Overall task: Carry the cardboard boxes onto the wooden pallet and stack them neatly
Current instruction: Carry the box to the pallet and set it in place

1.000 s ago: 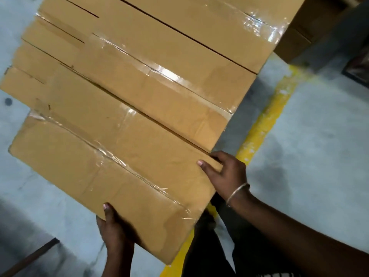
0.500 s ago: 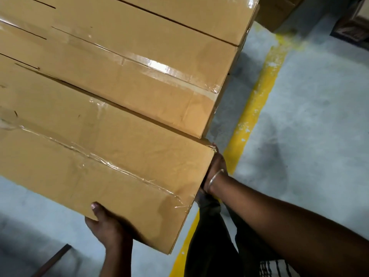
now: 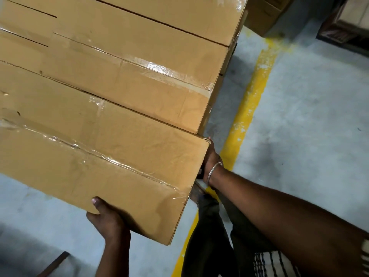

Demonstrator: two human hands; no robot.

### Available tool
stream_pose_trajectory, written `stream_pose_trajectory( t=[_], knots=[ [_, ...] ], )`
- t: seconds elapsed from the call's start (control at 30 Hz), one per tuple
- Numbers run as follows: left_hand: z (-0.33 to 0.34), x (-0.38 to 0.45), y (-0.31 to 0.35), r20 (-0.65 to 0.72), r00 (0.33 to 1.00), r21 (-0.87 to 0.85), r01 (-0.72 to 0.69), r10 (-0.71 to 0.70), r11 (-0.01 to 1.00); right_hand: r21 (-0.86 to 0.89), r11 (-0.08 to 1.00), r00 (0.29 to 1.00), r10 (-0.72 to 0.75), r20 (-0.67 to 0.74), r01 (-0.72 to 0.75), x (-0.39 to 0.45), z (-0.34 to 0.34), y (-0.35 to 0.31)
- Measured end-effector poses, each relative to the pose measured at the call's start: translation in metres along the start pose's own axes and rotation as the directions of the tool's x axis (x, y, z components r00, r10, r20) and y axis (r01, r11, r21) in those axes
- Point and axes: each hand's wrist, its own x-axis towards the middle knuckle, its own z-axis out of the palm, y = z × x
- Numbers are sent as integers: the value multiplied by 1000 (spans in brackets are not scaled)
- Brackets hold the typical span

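1. My right hand [image 3: 211, 159] has slid off the top onto the cardboard box's [image 3: 103, 156] end face; finger curl hidden.
2. My left hand [image 3: 106, 216] grips its near edge, thumb on top.
3. The box now butts against the stacked boxes [image 3: 123, 62], nearly seated.

Matt brown cardboard box [image 3: 99, 152] under glossy, wrinkled clear tape [image 3: 111, 159]; beside it, rough grey concrete floor [image 3: 309, 116] (probably dusty).

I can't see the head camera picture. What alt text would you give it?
Two bare hands hold a taped cardboard box against a row of like boxes: the left hand grips its near edge from below, the right hand its right end. A yellow line crosses the grey floor alongside.
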Motion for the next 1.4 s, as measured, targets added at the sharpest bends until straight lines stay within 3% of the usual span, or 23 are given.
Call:
stream_pose_trajectory(
  t=[0.07,0.13,0.23,0.43,0.57,0.8,1.1,1.4],
  knots=[
    [23,-33,13,80,996,61,-34,29,998,-87,993,997,-73,40,76,10,-10,3],
    [16,-30,9,113,993,6,25,-26,1000,-161,984,997,-78,8,78,-11,-15,-3],
    [-3,-32,17,311,936,67,148,-162,987,-254,958,990,-124,60,136,-62,-13,-12],
    [-48,-77,18,525,837,166,77,-154,983,-533,794,956,-245,159,292,-163,-35,-4],
    [-65,-96,10,585,811,275,-202,3,940,-724,558,900,-382,208,404,-231,-53,-9],
    [-78,-160,43,672,710,246,-483,211,840,-811,342,807,-537,247,475,-282,-99,-30],
    [-12,-239,90,732,593,221,-672,335,707,-794,447,834,-537,130,411,-274,-171,-108],
    [119,-387,165,776,505,195,-761,378,618,-676,575,826,-556,90,460,-289,-265,-279]
  ],
)
